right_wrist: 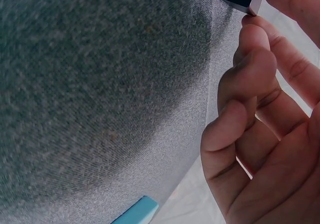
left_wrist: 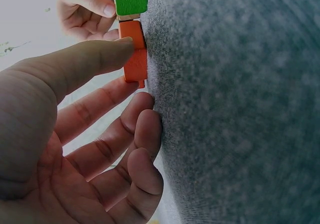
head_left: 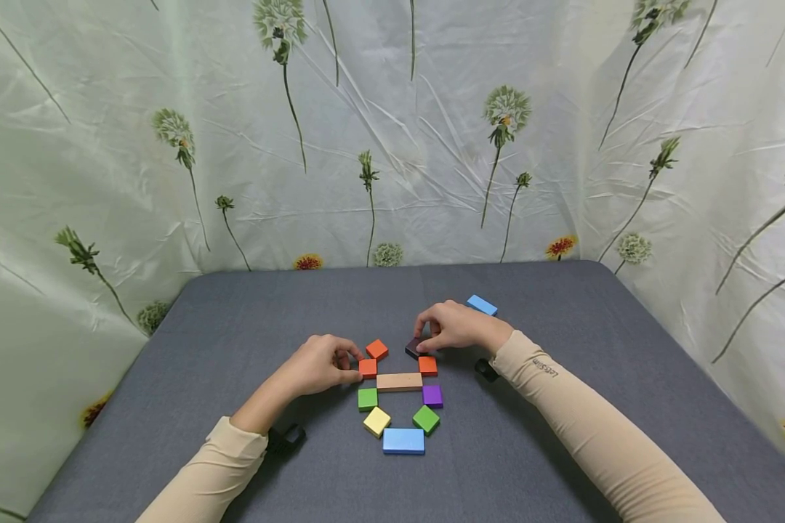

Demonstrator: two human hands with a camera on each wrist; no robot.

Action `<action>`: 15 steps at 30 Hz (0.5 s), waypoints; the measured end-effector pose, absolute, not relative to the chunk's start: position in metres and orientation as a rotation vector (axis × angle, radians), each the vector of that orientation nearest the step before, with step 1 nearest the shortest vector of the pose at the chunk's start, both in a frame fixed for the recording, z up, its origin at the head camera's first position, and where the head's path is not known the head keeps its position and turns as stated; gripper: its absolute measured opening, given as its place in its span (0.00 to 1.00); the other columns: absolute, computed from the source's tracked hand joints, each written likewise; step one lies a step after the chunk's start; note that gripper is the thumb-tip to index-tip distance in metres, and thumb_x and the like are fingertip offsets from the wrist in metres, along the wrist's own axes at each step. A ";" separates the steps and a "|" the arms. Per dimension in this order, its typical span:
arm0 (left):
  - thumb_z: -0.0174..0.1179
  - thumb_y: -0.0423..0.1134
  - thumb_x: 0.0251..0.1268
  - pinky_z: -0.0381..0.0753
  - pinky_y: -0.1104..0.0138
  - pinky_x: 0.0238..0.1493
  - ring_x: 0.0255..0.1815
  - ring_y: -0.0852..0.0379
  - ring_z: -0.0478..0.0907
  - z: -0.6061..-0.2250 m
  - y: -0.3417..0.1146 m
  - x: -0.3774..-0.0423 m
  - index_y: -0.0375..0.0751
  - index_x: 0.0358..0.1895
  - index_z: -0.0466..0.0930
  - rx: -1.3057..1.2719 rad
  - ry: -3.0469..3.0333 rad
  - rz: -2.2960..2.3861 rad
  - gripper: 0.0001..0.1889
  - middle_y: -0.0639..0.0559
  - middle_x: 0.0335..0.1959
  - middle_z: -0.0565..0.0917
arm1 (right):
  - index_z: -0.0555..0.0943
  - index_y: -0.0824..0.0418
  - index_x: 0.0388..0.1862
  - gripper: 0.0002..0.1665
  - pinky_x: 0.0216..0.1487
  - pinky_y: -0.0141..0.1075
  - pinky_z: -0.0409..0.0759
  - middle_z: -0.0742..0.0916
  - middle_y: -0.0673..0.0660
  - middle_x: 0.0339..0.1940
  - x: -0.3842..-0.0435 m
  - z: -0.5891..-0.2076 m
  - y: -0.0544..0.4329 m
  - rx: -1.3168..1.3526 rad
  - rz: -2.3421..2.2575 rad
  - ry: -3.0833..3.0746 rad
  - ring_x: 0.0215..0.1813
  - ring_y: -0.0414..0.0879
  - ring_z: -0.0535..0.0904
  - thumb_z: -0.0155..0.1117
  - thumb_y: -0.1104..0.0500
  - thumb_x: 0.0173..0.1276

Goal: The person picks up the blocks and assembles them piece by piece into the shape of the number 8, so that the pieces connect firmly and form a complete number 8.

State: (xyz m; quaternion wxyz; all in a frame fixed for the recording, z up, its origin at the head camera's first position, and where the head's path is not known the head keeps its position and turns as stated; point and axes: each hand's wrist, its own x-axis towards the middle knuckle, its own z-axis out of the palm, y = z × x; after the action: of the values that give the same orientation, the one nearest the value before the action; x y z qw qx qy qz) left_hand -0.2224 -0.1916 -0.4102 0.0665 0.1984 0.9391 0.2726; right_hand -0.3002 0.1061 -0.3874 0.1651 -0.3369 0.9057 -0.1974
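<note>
My left hand (head_left: pixel 317 365) pinches an orange-red block (head_left: pixel 368 369) between thumb and index finger, at the left end of a bare wooden bar (head_left: pixel 399 383). In the left wrist view the other fingers curl loosely beside it. Touching that block at its far side is a tilted orange block (head_left: pixel 377 349). My right hand (head_left: pixel 454 325) pinches a black block (head_left: pixel 411 349), also seen turned at an angle in the right wrist view, partly cut off by the frame. Just nearer than the black block lies another orange-red block (head_left: pixel 428 366), at the bar's right end.
Nearer me, a green block (head_left: pixel 368 399), a yellow block (head_left: pixel 377 421), a long blue block (head_left: pixel 403 441), a second green block (head_left: pixel 426 419) and a purple block (head_left: pixel 432 396) curve below the bar. Another blue block (head_left: pixel 482 305) lies beyond my right wrist on the grey table (head_left: pixel 530 450).
</note>
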 end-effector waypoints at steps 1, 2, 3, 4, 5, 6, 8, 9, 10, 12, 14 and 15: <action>0.78 0.40 0.63 0.72 0.68 0.28 0.23 0.63 0.74 -0.410 -0.191 -0.222 0.46 0.47 0.90 0.598 2.833 0.820 0.11 0.59 0.24 0.82 | 0.89 0.52 0.48 0.11 0.30 0.30 0.70 0.81 0.46 0.25 -0.300 -0.387 0.106 -0.960 -0.562 2.581 0.25 0.36 0.72 0.76 0.49 0.73; 0.78 0.40 0.63 0.72 0.68 0.28 0.24 0.63 0.74 -0.410 -0.191 -0.222 0.46 0.47 0.90 0.597 2.833 0.819 0.11 0.59 0.24 0.82 | 0.89 0.52 0.48 0.11 0.30 0.30 0.70 0.82 0.46 0.25 -0.300 -0.387 0.106 -0.961 -0.560 2.582 0.25 0.36 0.72 0.76 0.50 0.73; 0.78 0.40 0.63 0.72 0.68 0.29 0.24 0.63 0.74 -0.410 -0.191 -0.222 0.46 0.47 0.90 0.595 2.835 0.817 0.11 0.59 0.24 0.82 | 0.89 0.52 0.48 0.11 0.30 0.30 0.70 0.82 0.46 0.25 -0.300 -0.387 0.106 -0.962 -0.558 2.583 0.25 0.36 0.72 0.76 0.50 0.73; 0.78 0.40 0.63 0.71 0.68 0.29 0.24 0.63 0.73 -0.410 -0.191 -0.222 0.46 0.47 0.90 0.595 2.835 0.817 0.11 0.59 0.24 0.82 | 0.89 0.52 0.48 0.11 0.30 0.30 0.70 0.82 0.46 0.25 -0.300 -0.387 0.105 -0.962 -0.557 2.584 0.25 0.36 0.73 0.76 0.50 0.73; 0.78 0.40 0.63 0.71 0.68 0.29 0.24 0.63 0.73 -0.410 -0.191 -0.222 0.46 0.47 0.90 0.595 2.837 0.815 0.11 0.59 0.24 0.82 | 0.89 0.52 0.48 0.11 0.30 0.30 0.70 0.82 0.46 0.25 -0.300 -0.386 0.105 -0.961 -0.555 2.585 0.25 0.36 0.73 0.76 0.50 0.73; 0.78 0.40 0.63 0.71 0.68 0.29 0.24 0.62 0.73 -0.409 -0.191 -0.222 0.46 0.47 0.90 0.593 2.837 0.816 0.11 0.59 0.24 0.82 | 0.89 0.52 0.48 0.11 0.30 0.30 0.70 0.82 0.46 0.25 -0.300 -0.386 0.105 -0.959 -0.553 2.587 0.25 0.36 0.73 0.76 0.50 0.73; 0.78 0.40 0.63 0.71 0.68 0.29 0.24 0.63 0.73 -0.409 -0.191 -0.222 0.46 0.47 0.90 0.590 2.838 0.815 0.11 0.59 0.24 0.82 | 0.89 0.52 0.48 0.11 0.30 0.30 0.70 0.82 0.46 0.25 -0.299 -0.386 0.105 -0.954 -0.549 2.588 0.25 0.36 0.73 0.76 0.50 0.72; 0.78 0.40 0.63 0.71 0.68 0.28 0.24 0.63 0.73 -0.409 -0.191 -0.222 0.46 0.47 0.90 0.590 2.839 0.814 0.11 0.59 0.24 0.81 | 0.89 0.52 0.48 0.11 0.29 0.30 0.70 0.82 0.46 0.25 -0.299 -0.386 0.105 -0.950 -0.549 2.588 0.25 0.36 0.73 0.76 0.50 0.72; 0.78 0.40 0.63 0.71 0.68 0.28 0.24 0.63 0.73 -0.409 -0.190 -0.221 0.46 0.47 0.90 0.589 2.838 0.815 0.11 0.59 0.24 0.81 | 0.89 0.53 0.48 0.11 0.29 0.30 0.70 0.82 0.46 0.25 -0.298 -0.386 0.105 -0.947 -0.551 2.589 0.24 0.36 0.73 0.76 0.50 0.72; 0.78 0.39 0.63 0.71 0.68 0.28 0.24 0.62 0.73 -0.409 -0.190 -0.221 0.46 0.47 0.90 0.584 2.838 0.816 0.11 0.59 0.24 0.81 | 0.89 0.52 0.48 0.11 0.29 0.30 0.70 0.82 0.46 0.25 -0.298 -0.386 0.105 -0.943 -0.552 2.592 0.24 0.36 0.73 0.77 0.50 0.72; 0.78 0.39 0.63 0.70 0.68 0.28 0.24 0.62 0.73 -0.409 -0.190 -0.221 0.46 0.47 0.90 0.583 2.838 0.816 0.11 0.59 0.24 0.81 | 0.89 0.52 0.48 0.11 0.29 0.30 0.70 0.82 0.46 0.24 -0.297 -0.386 0.105 -0.942 -0.555 2.596 0.24 0.36 0.73 0.77 0.50 0.72; 0.78 0.39 0.63 0.70 0.68 0.28 0.24 0.62 0.73 -0.409 -0.190 -0.221 0.46 0.47 0.90 0.582 2.839 0.815 0.11 0.59 0.24 0.81 | 0.89 0.52 0.48 0.11 0.29 0.30 0.70 0.82 0.46 0.25 -0.297 -0.386 0.105 -0.942 -0.556 2.597 0.24 0.36 0.73 0.77 0.50 0.72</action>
State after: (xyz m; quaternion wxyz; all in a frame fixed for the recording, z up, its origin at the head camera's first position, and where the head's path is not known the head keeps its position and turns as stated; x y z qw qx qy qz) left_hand -0.2209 -0.1901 -0.4091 0.0656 0.1930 0.9410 0.2701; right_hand -0.2974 0.1052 -0.3860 0.1610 -0.3300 0.9096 -0.1946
